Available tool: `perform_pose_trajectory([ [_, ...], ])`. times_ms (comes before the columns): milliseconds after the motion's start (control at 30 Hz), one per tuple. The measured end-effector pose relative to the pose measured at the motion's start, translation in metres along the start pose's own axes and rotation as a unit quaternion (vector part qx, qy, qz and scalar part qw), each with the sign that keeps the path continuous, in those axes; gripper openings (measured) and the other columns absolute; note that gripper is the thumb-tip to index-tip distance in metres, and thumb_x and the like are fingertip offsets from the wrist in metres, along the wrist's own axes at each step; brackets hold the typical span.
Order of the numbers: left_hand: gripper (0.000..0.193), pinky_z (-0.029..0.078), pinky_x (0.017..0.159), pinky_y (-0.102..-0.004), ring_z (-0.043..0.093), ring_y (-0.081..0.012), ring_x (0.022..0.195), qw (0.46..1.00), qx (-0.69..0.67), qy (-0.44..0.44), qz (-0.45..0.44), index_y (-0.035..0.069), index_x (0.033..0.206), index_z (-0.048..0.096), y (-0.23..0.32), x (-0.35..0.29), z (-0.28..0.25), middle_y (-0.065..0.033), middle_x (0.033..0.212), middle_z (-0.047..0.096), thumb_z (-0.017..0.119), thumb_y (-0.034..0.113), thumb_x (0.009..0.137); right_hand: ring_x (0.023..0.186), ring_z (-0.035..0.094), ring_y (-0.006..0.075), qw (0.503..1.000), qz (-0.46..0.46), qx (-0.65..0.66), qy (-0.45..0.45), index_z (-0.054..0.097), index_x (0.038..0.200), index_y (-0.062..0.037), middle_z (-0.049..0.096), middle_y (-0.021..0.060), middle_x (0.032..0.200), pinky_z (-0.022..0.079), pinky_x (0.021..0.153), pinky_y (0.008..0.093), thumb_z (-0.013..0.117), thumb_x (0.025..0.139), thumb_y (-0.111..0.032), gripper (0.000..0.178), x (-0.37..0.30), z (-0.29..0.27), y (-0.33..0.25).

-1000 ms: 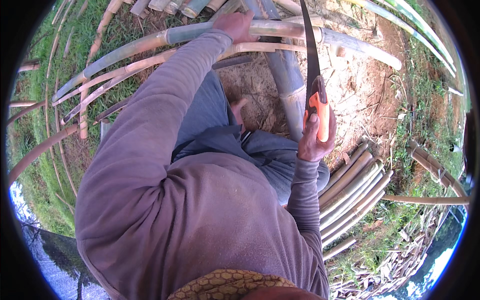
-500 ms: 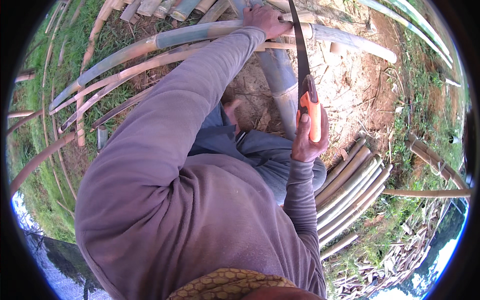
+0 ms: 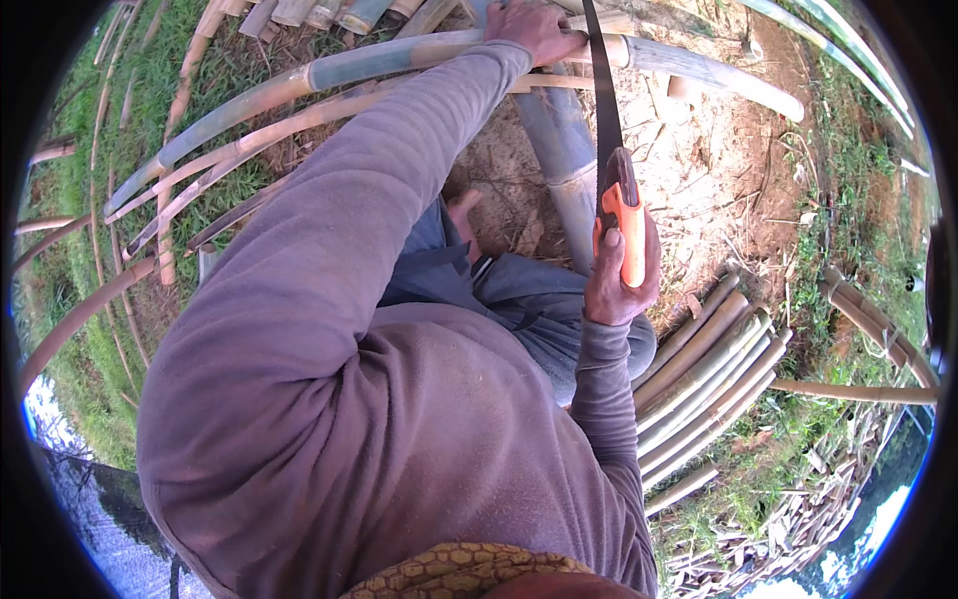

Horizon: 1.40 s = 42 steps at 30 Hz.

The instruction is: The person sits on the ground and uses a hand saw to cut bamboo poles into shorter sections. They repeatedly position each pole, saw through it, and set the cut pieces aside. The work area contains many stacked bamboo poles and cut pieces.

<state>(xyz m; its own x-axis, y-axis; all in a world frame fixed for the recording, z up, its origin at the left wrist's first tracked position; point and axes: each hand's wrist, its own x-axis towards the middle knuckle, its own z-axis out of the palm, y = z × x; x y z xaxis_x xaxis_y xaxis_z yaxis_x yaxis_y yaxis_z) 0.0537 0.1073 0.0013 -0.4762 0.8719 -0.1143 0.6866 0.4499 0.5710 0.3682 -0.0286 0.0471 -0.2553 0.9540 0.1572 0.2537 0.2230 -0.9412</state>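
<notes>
My left hand (image 3: pixel 537 30) presses down on a long bamboo pole (image 3: pixel 299 85) that lies crosswise at the top of the view. My right hand (image 3: pixel 619 275) grips the orange handle of a hand saw (image 3: pixel 611 150). Its dark blade runs upward and crosses the pole just right of my left hand. A thicker grey-green bamboo stem (image 3: pixel 559 150) lies under the pole, running toward my legs. My purple sleeves and grey trousers fill the middle of the view.
Several thin split bamboo strips (image 3: pixel 180 200) fan out on the grass at the left. A bundle of cut bamboo poles (image 3: pixel 709 369) lies at the right of my legs. Bare soil with chips (image 3: pixel 718 190) spreads at the upper right.
My right hand has drawn the saw back toward me, so the handle sits lower. My left hand stays on the pole. The view has tipped down a little.
</notes>
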Motion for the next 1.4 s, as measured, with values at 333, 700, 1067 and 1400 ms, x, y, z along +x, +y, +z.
perform_pose_trajectory([
  [333, 0.046, 0.05, 0.103, -0.053, 0.068, -0.0386, 0.121, 1.0, 0.013, 0.001, 0.025, 0.014, 0.112, 0.078, 0.001, 0.003, 0.004, -0.0166, 0.123, 0.075, 0.068, 0.053, 0.09, 0.081, 0.064, 0.0073, 0.999, -0.032, 0.019, 0.011, 0.063, 0.142, 0.0041, 0.075, 0.0083, 0.111, 0.053, 0.066, 0.0226, 0.072, 0.105, -0.015, 0.042, 0.042, 0.026, 0.023],
  [700, 0.044, 0.048, 0.107, -0.0517, 0.063, -0.0353, 0.131, 0.999, 0.016, -0.003, 0.028, 0.013, 0.111, 0.076, -0.001, 0.0, 0.004, -0.0174, 0.131, 0.072, 0.069, 0.051, 0.09, 0.108, 0.071, 0.0213, 0.993, 0.041, 0.114, 0.013, 0.057, 0.144, 0.01, 0.07, 0.0175, 0.128, 0.063, 0.089, 0.0333, 0.07, 0.106, -0.014, 0.047, -0.026, -0.011, 0.011],
  [1067, 0.077, 0.035, 0.12, -0.0504, 0.052, -0.0311, 0.139, 0.977, 0.048, 0.147, 0.144, 0.023, 0.145, 0.061, -0.1, -0.043, -0.014, -0.0087, 0.144, 0.061, 0.082, 0.056, 0.079, 0.098, 0.068, 0.012, 0.995, 0.073, 0.067, -0.023, 0.062, 0.141, 0.0055, 0.073, 0.0105, 0.116, 0.057, 0.087, 0.0286, 0.07, 0.105, -0.012, 0.041, 0.061, 0.042, -0.002],
  [1400, 0.078, 0.052, 0.105, -0.0547, 0.069, -0.0358, 0.121, 0.966, 0.24, -0.095, -0.013, 0.014, 0.146, 0.059, -0.158, -0.071, -0.08, -0.0158, 0.128, 0.072, 0.083, 0.049, 0.08, 0.099, 0.069, 0.0133, 0.996, 0.075, 0.037, -0.009, 0.062, 0.142, 0.0064, 0.074, 0.0133, 0.119, 0.057, 0.085, 0.0288, 0.069, 0.106, -0.014, 0.042, 0.066, 0.045, -0.012],
])
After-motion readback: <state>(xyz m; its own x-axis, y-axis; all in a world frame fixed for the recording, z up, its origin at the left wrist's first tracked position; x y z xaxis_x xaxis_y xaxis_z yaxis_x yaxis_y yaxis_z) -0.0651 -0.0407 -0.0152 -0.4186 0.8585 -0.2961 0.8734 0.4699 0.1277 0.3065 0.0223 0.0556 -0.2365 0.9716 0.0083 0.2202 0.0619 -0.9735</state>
